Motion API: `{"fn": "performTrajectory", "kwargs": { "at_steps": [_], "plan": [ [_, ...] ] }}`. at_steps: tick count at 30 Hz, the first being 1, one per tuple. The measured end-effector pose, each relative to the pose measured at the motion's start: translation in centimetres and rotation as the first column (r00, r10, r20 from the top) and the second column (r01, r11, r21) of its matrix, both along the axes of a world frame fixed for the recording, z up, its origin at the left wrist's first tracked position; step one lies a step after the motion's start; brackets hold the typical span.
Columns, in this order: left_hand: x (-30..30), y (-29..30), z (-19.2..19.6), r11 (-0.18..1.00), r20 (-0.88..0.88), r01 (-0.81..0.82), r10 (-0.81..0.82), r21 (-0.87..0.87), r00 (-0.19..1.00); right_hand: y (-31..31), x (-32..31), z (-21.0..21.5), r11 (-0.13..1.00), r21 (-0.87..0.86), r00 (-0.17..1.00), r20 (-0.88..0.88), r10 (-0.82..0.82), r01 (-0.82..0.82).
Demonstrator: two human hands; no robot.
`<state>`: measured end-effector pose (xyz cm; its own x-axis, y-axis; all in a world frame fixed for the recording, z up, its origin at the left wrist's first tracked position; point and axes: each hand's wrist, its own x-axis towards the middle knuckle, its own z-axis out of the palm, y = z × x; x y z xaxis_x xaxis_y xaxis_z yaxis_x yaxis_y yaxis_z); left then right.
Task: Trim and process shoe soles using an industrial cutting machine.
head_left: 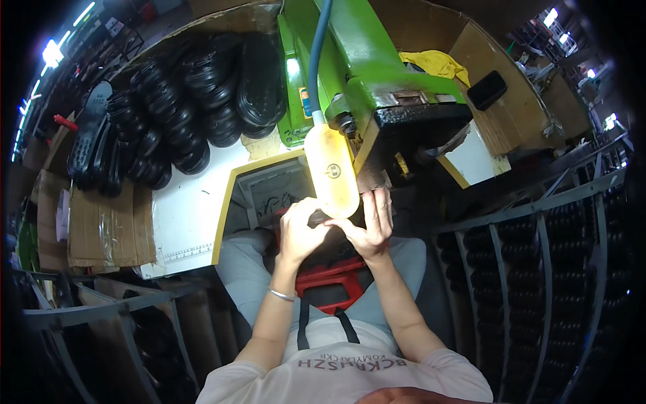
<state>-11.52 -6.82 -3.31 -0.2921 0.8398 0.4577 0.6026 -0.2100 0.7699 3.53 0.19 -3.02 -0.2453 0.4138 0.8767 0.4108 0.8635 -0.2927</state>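
Both my hands are close together beneath a yellow oval lamp housing (334,176) that hangs from a blue-grey cable on the green machine (390,67). My left hand (301,232) has its fingers curled, with the thumb pointing right. My right hand (372,227) reaches its fingers up beside a brown, rounded machine part (372,176), its thumb stretched left towards the other thumb. A dark shape lies between the hands, but the lamp and shadow hide most of it, so I cannot make out what they grip. The machine's black block (422,124) sits just beyond my right hand.
Stacks of black shoe soles (202,87) cover the far left of the white table (185,209), beside a cardboard box (111,225). At the back right lie a yellow cloth (437,65) and cardboard. Metal racks (518,269) of dark soles stand at either side.
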Motion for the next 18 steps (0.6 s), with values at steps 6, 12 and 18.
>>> {"fn": "performTrajectory", "kwargs": {
  "at_steps": [6,12,18],
  "plan": [
    [1.6,0.8,-2.9,0.996,0.441,0.077,-0.084,0.034,0.894,0.9,1.4,-2.6,0.971,-0.234,0.981,-0.192,0.007,-0.053],
    [5.4,1.0,-5.8,0.997,0.767,0.046,-0.079,0.065,0.636,0.5,4.0,-12.7,0.016,-0.709,0.707,-0.704,-0.069,-0.705],
    [6.1,1.2,-5.9,0.993,0.794,0.085,-0.115,0.081,0.597,0.8,5.3,-14.0,-0.134,-0.495,0.512,-0.822,-0.249,-0.859]
  ]
}}
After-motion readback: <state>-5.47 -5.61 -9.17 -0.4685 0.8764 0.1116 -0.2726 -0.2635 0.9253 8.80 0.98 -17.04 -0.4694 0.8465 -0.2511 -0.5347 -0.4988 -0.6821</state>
